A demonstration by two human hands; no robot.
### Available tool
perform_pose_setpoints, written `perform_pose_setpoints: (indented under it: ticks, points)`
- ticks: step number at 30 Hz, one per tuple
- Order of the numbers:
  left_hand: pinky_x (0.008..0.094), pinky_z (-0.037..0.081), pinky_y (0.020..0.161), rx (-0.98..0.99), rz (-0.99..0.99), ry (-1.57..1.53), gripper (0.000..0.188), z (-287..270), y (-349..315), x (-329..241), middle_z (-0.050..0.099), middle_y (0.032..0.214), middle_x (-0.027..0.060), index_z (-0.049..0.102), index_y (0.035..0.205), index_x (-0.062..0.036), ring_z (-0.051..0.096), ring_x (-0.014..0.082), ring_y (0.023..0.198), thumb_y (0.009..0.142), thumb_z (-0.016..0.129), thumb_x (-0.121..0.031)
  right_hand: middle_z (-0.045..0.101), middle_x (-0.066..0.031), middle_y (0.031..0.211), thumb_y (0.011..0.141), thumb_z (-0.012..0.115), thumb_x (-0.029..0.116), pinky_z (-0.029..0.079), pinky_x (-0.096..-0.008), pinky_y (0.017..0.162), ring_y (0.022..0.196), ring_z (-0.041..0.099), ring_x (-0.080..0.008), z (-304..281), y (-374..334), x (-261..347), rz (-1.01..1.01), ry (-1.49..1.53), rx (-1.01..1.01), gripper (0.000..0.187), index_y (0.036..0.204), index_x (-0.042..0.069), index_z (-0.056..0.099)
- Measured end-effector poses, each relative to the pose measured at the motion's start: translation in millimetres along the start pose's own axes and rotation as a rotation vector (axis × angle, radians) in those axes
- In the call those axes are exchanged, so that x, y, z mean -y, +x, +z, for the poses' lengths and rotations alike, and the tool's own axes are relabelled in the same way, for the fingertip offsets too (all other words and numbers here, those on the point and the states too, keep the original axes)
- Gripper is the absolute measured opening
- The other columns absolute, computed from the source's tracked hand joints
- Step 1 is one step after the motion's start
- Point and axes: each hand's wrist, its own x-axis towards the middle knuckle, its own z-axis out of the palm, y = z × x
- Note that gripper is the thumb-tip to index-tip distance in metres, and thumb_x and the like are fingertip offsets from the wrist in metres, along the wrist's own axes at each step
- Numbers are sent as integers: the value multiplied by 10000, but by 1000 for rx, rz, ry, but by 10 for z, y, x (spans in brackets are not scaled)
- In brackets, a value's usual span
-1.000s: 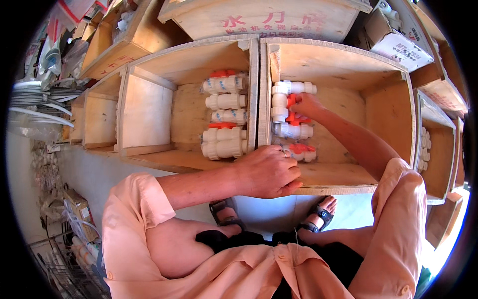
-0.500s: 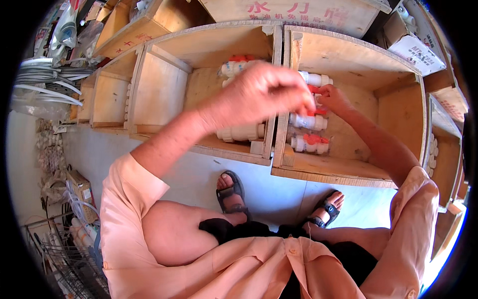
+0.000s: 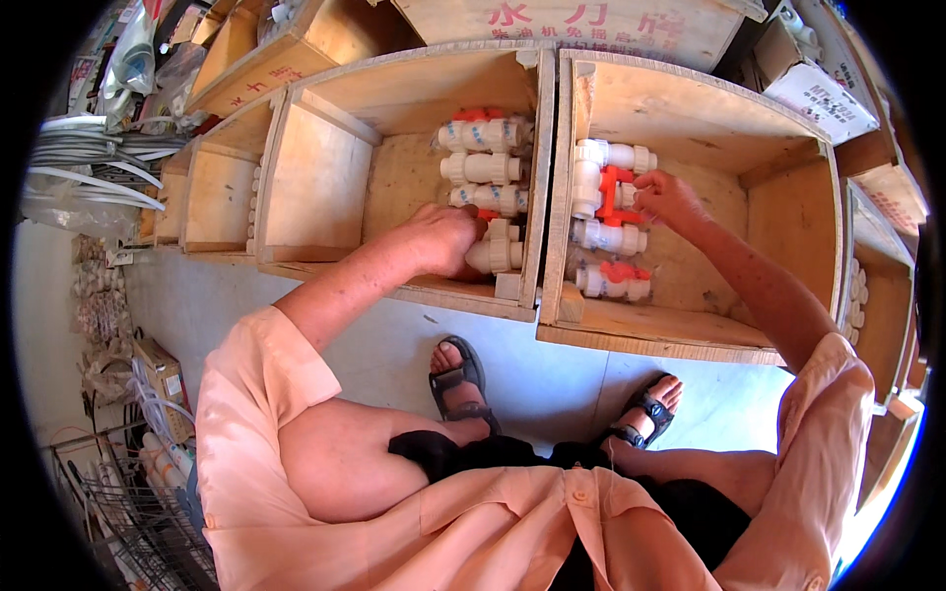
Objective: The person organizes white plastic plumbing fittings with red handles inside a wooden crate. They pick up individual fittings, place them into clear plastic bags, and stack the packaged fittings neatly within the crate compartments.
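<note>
My left hand (image 3: 448, 239) reaches into the left wooden crate (image 3: 325, 177), its fingers curled round a white plastic ball valve (image 3: 499, 246) at the near end of a row; the fingertips are partly hidden. More white valves (image 3: 481, 166), some with red handles, lie beyond it. In the right crate (image 3: 700, 340), my right hand (image 3: 670, 200) has its thumb and fingers closed at a red-handled white valve (image 3: 588, 187), which lies crosswise by the divider. Nearer me are two other white valves, one with a red handle (image 3: 625, 272).
Both crates stand side by side on a pale floor, with my sandalled feet (image 3: 458, 379) in front. A white carton (image 3: 823, 103) sits at the back right. Coiled grey and white pipes (image 3: 89, 163) hang at the left, above a wire basket (image 3: 138, 522).
My left hand has moved left and down from above the divider into the left crate, onto a valve. A crosswise valve now shows beside my right hand, which has barely moved.
</note>
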Motion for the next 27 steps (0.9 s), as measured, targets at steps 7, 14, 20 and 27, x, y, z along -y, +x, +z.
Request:
perform_pose_setpoints:
  ticks: [7,14,20,27]
  points:
    - [431,504,754,-6,-9,-74,425,-175,15,30,661,901,183,661,872,-38,629,366,868,618,765,-363,691,-84,820,788,653,187,530,-286,616,669,672,-133,37,-36,78,-16,14,4,373,1105,-4,611]
    - [310,480,814,69,-63,-749,446,-254,7,428,654,956,92,601,1080,17,600,170,896,737,719,-243,690,-87,839,798,642,161,537,-278,606,675,672,-139,-6,-61,21,-52,-85,1,325,1073,-9,616]
    - [285,471,849,27,-45,-1145,505,-409,-102,475,632,1079,69,561,1200,32,588,132,960,817,634,-288,683,-72,834,829,631,212,540,-273,601,676,660,-130,-25,-140,168,-75,52,25,295,1034,0,622]
    - [283,535,771,-241,97,-1456,652,-860,-285,269,623,1050,63,494,1260,6,628,131,884,796,647,-426,679,-54,869,928,572,264,522,-241,715,772,637,-96,-368,-678,1365,-251,175,148,267,1035,28,637]
